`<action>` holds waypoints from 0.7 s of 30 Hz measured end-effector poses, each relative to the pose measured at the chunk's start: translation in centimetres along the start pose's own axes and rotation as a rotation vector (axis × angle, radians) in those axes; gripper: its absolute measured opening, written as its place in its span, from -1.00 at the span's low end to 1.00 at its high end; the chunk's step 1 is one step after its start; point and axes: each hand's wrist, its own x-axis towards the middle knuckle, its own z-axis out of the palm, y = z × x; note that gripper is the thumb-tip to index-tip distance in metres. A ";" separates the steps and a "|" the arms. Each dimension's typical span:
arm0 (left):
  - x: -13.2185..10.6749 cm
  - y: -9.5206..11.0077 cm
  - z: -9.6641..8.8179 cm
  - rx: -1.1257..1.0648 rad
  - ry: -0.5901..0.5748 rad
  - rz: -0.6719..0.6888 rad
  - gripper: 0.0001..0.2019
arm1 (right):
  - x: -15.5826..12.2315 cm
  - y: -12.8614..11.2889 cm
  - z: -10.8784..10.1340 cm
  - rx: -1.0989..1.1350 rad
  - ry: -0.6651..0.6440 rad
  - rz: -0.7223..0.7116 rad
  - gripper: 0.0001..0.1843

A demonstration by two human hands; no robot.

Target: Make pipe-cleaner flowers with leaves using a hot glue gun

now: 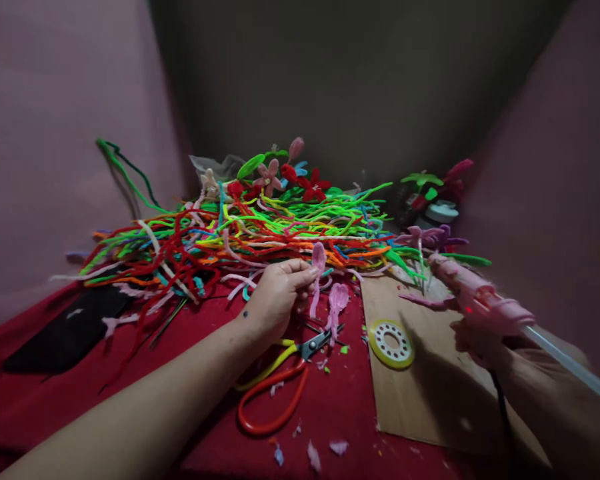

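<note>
My left hand (pixel 279 293) is closed in a pinch on a pink pipe-cleaner petal (pixel 318 267), held upright just in front of a big heap of coloured pipe cleaners (pixel 240 237). A second pink petal (pixel 337 301) lies on the red cloth just right of it. My right hand (pixel 480 343), blurred, grips a pink glue gun (pixel 475 293) whose nozzle points left over a brown cardboard sheet (pixel 430 387); a clear glue stick (pixel 570 367) juts from its back.
Scissors with yellow and orange handles (pixel 280 380) lie on the red cloth (pixel 330 413) under my left wrist. A yellow tape roll (pixel 391 343) rests on the cardboard. Finished pipe-cleaner flowers (pixel 290 177) stand behind the heap, more flowers (pixel 430 190) at the right. Pink walls close both sides.
</note>
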 end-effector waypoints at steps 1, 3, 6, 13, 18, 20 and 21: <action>0.0 0.0 0.0 -0.003 0.002 -0.008 -0.86 | -0.1 1.0 -0.7 -0.055 0.120 0.055 -0.63; 0.0 0.0 0.2 -0.010 0.010 -0.019 -0.87 | -0.3 2.8 -2.1 -0.154 0.143 0.030 -0.68; -0.1 0.1 0.3 -0.020 0.023 -0.024 -0.87 | -0.8 5.5 -3.6 -0.406 0.076 -0.015 -0.59; 0.0 -0.3 0.2 -0.020 0.016 0.003 -0.84 | -1.1 8.5 -4.3 -0.770 -0.068 -0.042 -0.38; 0.1 -0.4 0.1 -0.029 0.022 0.006 -0.83 | -0.3 8.0 -4.4 -0.892 -0.156 -0.049 -0.41; 0.1 -0.4 0.1 -0.029 0.014 0.011 -0.82 | 0.2 7.4 -4.5 -0.931 -0.154 -0.110 -0.48; 0.1 -0.4 0.1 -0.025 0.011 0.011 -0.82 | 0.4 7.0 -4.5 -0.941 -0.136 -0.146 -0.52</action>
